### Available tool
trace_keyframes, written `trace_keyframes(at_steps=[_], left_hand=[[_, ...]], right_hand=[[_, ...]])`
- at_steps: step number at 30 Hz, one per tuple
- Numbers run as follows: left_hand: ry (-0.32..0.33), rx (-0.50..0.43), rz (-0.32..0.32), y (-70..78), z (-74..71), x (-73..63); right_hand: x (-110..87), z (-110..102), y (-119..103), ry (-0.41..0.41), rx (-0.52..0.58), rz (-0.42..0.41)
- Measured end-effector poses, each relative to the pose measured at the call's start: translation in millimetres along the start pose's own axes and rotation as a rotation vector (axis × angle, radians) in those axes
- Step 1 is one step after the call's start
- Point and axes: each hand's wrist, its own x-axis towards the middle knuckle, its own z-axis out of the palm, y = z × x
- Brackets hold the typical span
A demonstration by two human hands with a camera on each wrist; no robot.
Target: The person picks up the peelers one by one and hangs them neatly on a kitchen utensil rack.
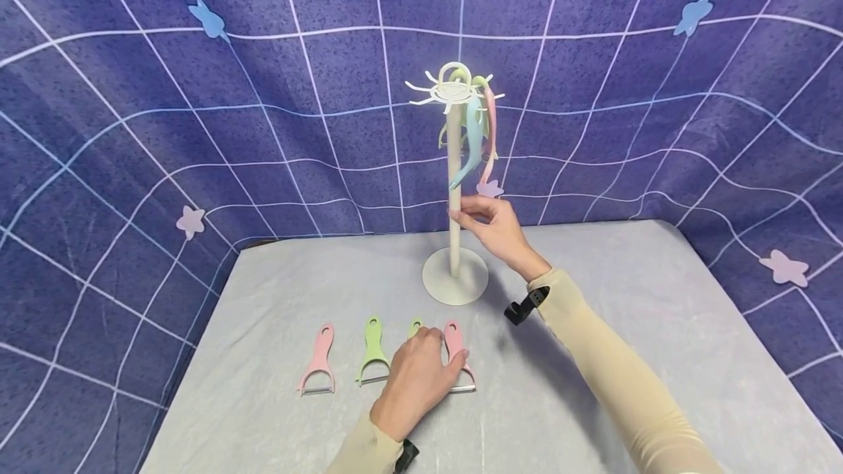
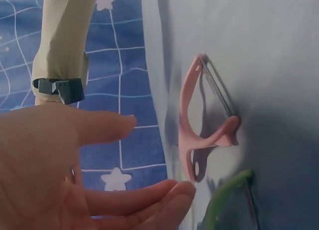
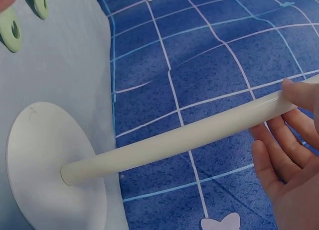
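Observation:
A white stand (image 1: 454, 236) with a round base and a ring of hooks rises at the back of the table. My right hand (image 1: 494, 229) pinches its pole (image 3: 184, 140) between thumb and fingers. On the hooks hang a blue peeler (image 1: 475, 134), a pink peeler (image 1: 491, 119) and something green, partly hidden behind them. My left hand (image 1: 418, 379) hovers over the front row, thumb and fingers apart. Nearest it lies a pink peeler (image 1: 453, 335), seen apart from the fingertips in the left wrist view. A green peeler (image 1: 414, 326) is mostly covered by this hand.
Left of that hand, another green peeler (image 1: 373, 339) and a pink peeler (image 1: 323, 346) lie on the pale tablecloth (image 1: 263, 313), blades toward me. A blue grid-patterned curtain (image 1: 329, 130) with stars closes off the back and sides.

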Motion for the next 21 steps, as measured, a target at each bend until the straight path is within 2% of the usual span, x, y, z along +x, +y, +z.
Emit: trace_keyframes(at_steps=[6,21], left_hand=[[-0.005,0.039,0.031,1.2,6.3,-1.0],[0.004,0.113,0.028,4.8,21.7,1.5]], right_hand=[[0.0,1,0,0.008,0.015,0.006],[0.9,4,4,0.031,0.024,-0.04]])
